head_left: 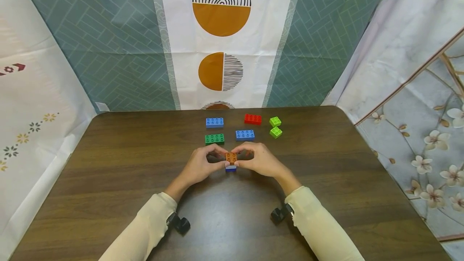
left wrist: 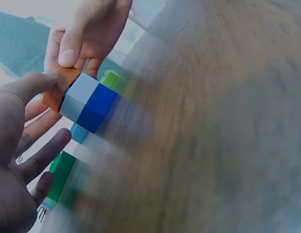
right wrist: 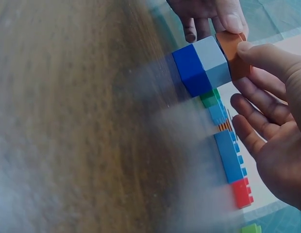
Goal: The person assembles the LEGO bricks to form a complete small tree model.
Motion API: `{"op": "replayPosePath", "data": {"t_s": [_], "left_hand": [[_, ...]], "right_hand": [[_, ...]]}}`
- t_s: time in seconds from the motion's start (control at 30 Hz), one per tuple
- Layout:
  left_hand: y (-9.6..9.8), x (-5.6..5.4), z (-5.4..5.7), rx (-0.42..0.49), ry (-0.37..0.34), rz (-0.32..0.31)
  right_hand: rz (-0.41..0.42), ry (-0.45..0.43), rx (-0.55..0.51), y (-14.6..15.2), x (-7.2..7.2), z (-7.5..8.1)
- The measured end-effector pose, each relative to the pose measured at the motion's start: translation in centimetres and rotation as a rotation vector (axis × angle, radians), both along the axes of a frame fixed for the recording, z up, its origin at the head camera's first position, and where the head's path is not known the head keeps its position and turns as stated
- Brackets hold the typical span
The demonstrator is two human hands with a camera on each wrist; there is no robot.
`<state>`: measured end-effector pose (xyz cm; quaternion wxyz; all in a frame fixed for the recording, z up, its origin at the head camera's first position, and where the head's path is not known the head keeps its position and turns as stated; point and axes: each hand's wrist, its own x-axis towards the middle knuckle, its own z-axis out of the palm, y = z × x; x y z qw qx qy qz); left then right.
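- The table [head_left: 127,164], brown and wood-grained, gave a firm surface to press against; the work was placed near its middle, in front of the person.
- The left hand [head_left: 203,164] had thumb and forefinger closed on one side of the orange brick, its remaining fingers spread loosely.
- The right hand [head_left: 261,162] matched it from the opposite side, thumb and forefinger pinching, other fingers relaxed and holding nothing.
- The stack [right wrist: 209,63] was upright between the hands and appeared to stand on the table: orange at the top, white in the middle, dark blue at the base.
- Four eight-stud bricks lay beyond the hands: a green brick [head_left: 214,139], a red brick [head_left: 252,119], a left blue brick [head_left: 214,123] and a right blue brick [head_left: 245,135]. None obstructed the grip.
- The orange brick [head_left: 230,157] was at the top of the stack. The step in hand was judged to be seating it; even pressure straight down from both thumbs was advised.
- The white brick [left wrist: 81,97] and dark blue brick [left wrist: 97,109] looked flush with each other. Neither was gripped, so sideways force could rock them.
- Two lime bricks, far [head_left: 275,121] and near [head_left: 276,132], lay to the right.
- A thin dark seam [right wrist: 224,53] showed under the orange brick; full seating could not be confirmed.
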<state>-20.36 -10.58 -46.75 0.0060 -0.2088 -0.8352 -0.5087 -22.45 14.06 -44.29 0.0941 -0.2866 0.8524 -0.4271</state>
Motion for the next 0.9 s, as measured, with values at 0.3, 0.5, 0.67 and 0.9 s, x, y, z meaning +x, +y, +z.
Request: {"op": "replayPosePath", "data": {"t_s": [0.3, 0.5, 0.67, 0.9], "left_hand": [[-0.02, -0.06, -0.14, 0.003, -0.017, -0.007], [-0.02, -0.08, -0.11, 0.007, -0.023, -0.010], [0.02, -0.09, -0.09, 0.007, -0.032, -0.007], [0.01, -0.04, -0.08, 0.023, -0.036, -0.021]], "right_hand": [[-0.001, 0.000, -0.014, 0.04, -0.03, -0.25], [-0.002, 0.001, -0.017, 0.04, 0.07, -0.18], [-0.007, 0.005, -0.006, -0.03, 0.12, -0.02], [-0.011, -0.011, -0.023, 0.01, 0.30, -0.19]]}}
